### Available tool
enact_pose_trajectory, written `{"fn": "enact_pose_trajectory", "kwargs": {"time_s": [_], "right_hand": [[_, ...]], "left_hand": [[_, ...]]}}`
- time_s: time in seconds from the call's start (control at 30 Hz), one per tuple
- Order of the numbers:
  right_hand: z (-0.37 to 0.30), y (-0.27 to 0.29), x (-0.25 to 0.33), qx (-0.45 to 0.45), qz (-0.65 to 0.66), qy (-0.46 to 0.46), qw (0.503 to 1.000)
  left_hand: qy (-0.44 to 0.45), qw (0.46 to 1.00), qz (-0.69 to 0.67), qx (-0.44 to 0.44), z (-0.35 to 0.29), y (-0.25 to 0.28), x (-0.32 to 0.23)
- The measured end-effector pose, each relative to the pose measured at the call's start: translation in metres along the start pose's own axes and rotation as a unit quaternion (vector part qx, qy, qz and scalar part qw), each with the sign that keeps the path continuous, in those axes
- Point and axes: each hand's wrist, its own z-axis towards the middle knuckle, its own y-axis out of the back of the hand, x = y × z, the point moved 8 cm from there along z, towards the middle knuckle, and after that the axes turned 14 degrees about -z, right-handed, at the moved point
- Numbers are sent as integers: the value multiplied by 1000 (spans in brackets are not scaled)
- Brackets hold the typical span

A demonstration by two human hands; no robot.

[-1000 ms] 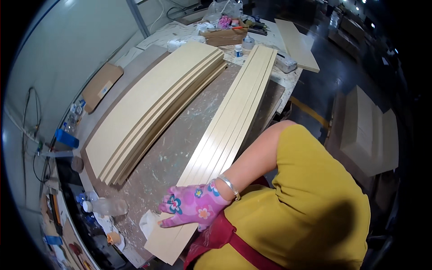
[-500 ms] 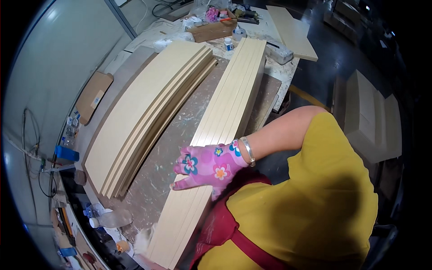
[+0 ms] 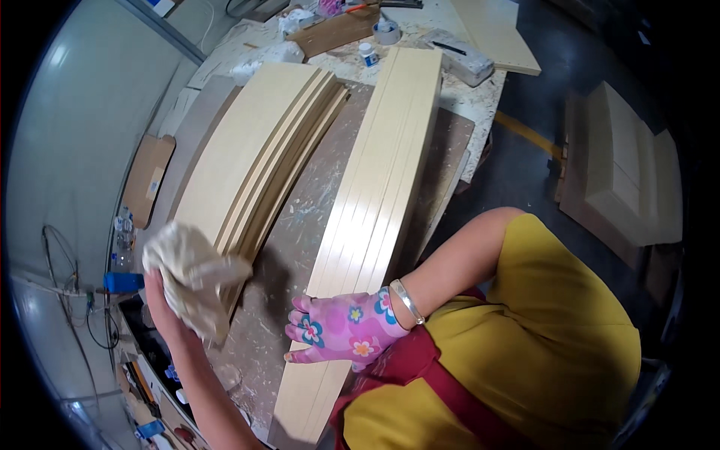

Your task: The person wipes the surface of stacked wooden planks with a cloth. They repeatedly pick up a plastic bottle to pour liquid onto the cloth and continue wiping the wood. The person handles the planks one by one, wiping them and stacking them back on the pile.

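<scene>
Set across the middle of the view: a work table (image 3: 424, 22), whitish and spotted with marks. Placed on top: a flat brown board (image 3: 300, 225), worn and streaked, extending beneath both groups of wood. At left on this board: a stack of wide pale boards (image 3: 240, 150), several layers thick, stepped along the right side. At centre, slanted and separated from the wide stack by a strip of bare brown surface: a bundle of narrow pale strips (image 3: 375, 180), laid side by side with long parallel seams, running from the lower edge of the view toward the far end of the table.

At the far end: a low cardboard box (image 3: 334, 34). Raised at left, before the near end of the wide stack: a crumpled off-white cloth (image 3: 184, 270), blurred; contact with the stack not determinable. Just beside the far end of the strips: a grey block (image 3: 461, 60).

Hands well apart. Right hand (image 3: 341, 330): gloved in pink floral fabric, laid palm down across the near part of the strips, fingers extended leftward. Left hand (image 3: 154, 286): clamped on the cloth, largely hidden behind it.

Near the cardboard box: a roll of tape (image 3: 387, 31). Near the roll: a small white bottle (image 3: 367, 54). Around the right wrist: a silver-coloured bracelet (image 3: 406, 301). Lying on the grey block: a slim dark pen-like object (image 3: 450, 49).
</scene>
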Motion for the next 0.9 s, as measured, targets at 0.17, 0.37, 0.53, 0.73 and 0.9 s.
{"fn": "enact_pose_trajectory", "kwargs": {"time_s": [0.17, 0.37, 0.53, 0.73, 0.9], "right_hand": [[4, 18, 0, -12, 11, 21, 1000], [-3, 22, -6, 4, 15, 9, 1000], [2, 11, -4, 50, 11, 5, 999], [22, 1, 9, 117, 11, 45, 992], [18, -1, 3, 61, -44, -1, 997]], "left_hand": [[31, 998, -33, 32, 7, -63, 28], [-58, 959, 238, 144, -21, -33, 63], [-96, 933, 323, 127, -10, -23, 44], [-368, 774, 505, 105, 45, -7, -60], [-105, 857, 499, 74, -34, 71, -64]]}}
